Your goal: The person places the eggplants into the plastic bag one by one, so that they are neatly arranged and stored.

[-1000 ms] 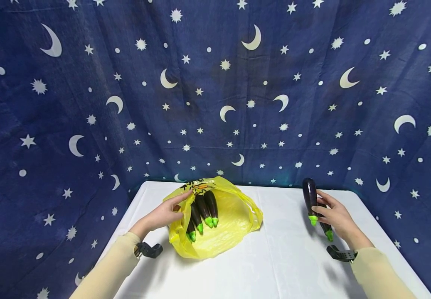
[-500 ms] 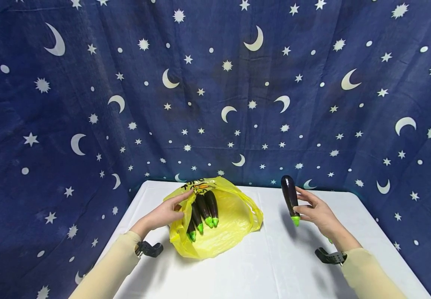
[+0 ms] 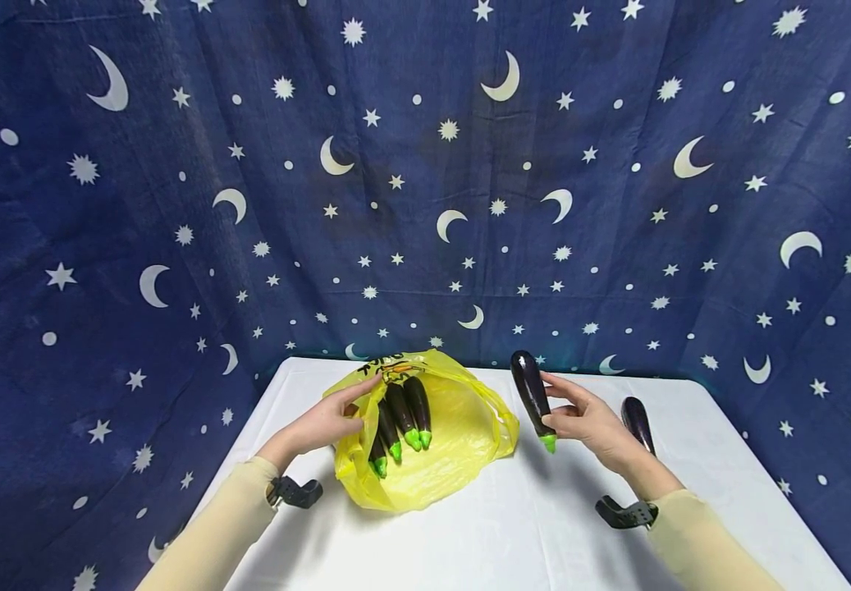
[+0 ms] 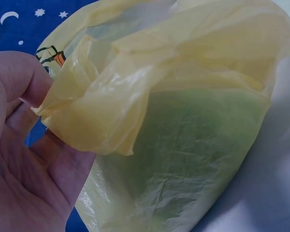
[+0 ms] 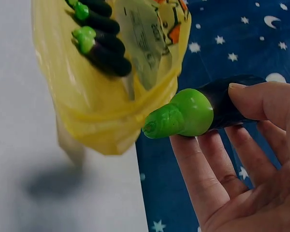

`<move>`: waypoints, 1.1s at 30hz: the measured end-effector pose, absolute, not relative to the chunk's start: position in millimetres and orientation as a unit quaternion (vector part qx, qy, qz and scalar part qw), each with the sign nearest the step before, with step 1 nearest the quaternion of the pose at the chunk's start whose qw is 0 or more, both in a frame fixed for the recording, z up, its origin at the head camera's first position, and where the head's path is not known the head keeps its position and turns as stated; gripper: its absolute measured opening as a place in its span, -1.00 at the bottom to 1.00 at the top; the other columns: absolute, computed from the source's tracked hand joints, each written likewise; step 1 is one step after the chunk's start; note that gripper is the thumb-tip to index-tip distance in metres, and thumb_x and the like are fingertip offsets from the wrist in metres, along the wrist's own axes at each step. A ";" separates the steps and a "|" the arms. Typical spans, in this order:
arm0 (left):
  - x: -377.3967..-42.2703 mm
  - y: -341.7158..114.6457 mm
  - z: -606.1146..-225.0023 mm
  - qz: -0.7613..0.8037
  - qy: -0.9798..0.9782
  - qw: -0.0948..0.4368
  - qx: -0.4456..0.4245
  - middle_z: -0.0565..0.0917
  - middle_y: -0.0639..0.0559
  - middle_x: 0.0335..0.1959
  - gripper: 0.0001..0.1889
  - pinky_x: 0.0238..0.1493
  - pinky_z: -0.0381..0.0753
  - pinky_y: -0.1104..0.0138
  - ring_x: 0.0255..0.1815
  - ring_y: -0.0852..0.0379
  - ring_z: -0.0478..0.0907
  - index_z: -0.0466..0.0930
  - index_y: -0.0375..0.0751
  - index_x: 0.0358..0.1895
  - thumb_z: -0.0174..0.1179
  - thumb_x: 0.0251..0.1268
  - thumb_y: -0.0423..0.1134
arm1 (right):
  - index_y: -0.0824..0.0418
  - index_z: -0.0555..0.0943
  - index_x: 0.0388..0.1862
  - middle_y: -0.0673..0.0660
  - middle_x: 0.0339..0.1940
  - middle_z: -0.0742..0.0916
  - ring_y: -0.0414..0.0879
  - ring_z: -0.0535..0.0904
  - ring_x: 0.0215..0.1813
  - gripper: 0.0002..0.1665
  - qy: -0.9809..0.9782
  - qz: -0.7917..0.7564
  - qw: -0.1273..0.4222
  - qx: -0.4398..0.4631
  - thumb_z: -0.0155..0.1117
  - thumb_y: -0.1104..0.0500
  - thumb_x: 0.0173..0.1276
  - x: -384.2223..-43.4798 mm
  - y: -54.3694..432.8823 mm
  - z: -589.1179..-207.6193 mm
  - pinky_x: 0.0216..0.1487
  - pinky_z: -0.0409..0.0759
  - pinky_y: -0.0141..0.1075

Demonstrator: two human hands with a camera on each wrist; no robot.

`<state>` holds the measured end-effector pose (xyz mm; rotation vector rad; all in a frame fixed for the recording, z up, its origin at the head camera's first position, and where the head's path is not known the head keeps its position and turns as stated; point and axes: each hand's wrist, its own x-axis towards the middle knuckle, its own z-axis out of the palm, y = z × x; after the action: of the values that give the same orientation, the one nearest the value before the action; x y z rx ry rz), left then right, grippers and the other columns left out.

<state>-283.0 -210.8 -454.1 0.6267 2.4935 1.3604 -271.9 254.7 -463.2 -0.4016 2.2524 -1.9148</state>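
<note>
A yellow plastic bag (image 3: 462, 439) lies on the table with its mouth spread toward me. Several dark purple eggplants (image 3: 398, 408) with green stem ends lie side by side inside it. My left hand (image 3: 320, 423) pinches the bag's left rim between thumb and fingers; the left wrist view shows the crumpled film (image 4: 101, 106) in that grip. To the right of the bag, above the table, my right hand (image 3: 587, 423) holds an eggplant (image 3: 531, 390) with its green end down. In the right wrist view the thumb presses this eggplant's dark body, its green cap (image 5: 193, 112) pointing toward the bag.
Another eggplant (image 3: 638, 423) lies on the white table (image 3: 469, 542) behind my right wrist, partly hidden by it. A dark blue curtain (image 3: 425, 164) with moons and stars hangs behind the table and along both sides.
My right hand has carried the eggplant leftward, away from the other one on the table and nearer to the bag. My left hand and the bag have stayed in place.
</note>
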 end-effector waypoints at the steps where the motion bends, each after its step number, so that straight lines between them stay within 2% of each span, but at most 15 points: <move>1: -283.2 -210.9 -454.1 0.463 0.852 0.115 0.214 0.17 0.08 0.62 -0.13 0.29 0.44 0.06 0.40 -0.15 0.38 0.11 0.12 0.65 0.16 0.28 -0.42 | 0.15 0.22 0.64 0.40 0.45 0.38 -0.07 0.66 0.04 -0.05 0.753 -0.639 0.082 -0.136 0.43 0.27 0.34 -272.0 251.6 -463.4 -0.04 0.69 -0.14; 10: -285.6 -210.5 -455.0 0.452 0.856 0.101 0.231 0.15 0.05 0.63 -0.13 0.30 0.43 0.06 0.43 -0.14 0.35 0.09 0.06 0.66 0.16 0.28 -0.43 | 0.12 0.30 0.61 0.35 0.38 0.46 0.03 0.66 0.07 -0.08 0.735 -0.646 0.108 -0.176 0.43 0.32 0.30 -269.8 222.7 -465.9 -0.05 0.71 -0.06; 20: -284.5 -211.1 -454.1 0.458 0.854 0.104 0.225 0.14 0.04 0.64 -0.14 0.40 0.31 -0.08 0.47 -0.22 0.31 0.12 0.10 0.65 0.16 0.28 -0.41 | 0.13 0.39 0.56 0.33 0.33 0.52 0.09 0.62 0.03 -0.14 0.746 -0.620 0.127 -0.207 0.42 0.33 0.28 -268.3 184.0 -479.1 -0.11 0.70 -0.18; 27: -284.4 -211.0 -453.9 0.455 0.855 0.106 0.224 0.14 0.03 0.64 -0.13 0.27 0.45 0.03 0.44 -0.20 0.34 0.10 0.09 0.66 0.15 0.27 -0.41 | 0.10 0.42 0.54 0.28 0.30 0.54 0.07 0.60 0.00 -0.17 0.756 -0.604 0.142 -0.208 0.42 0.33 0.27 -270.8 157.2 -492.8 -0.13 0.70 -0.17; 33: -286.3 -210.4 -453.8 0.461 0.851 0.109 0.225 0.12 0.10 0.64 -0.13 0.42 0.28 -0.06 0.51 -0.18 0.25 0.10 0.12 0.66 0.14 0.28 -0.43 | 0.13 0.41 0.54 0.28 0.30 0.56 0.03 0.64 -0.04 -0.16 0.760 -0.599 0.141 -0.209 0.41 0.35 0.27 -273.8 134.9 -500.3 -0.14 0.69 -0.19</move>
<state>-286.3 -210.4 -453.8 0.6628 2.5029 1.3562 -273.8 134.9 -500.3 -0.6025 2.1945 -1.7304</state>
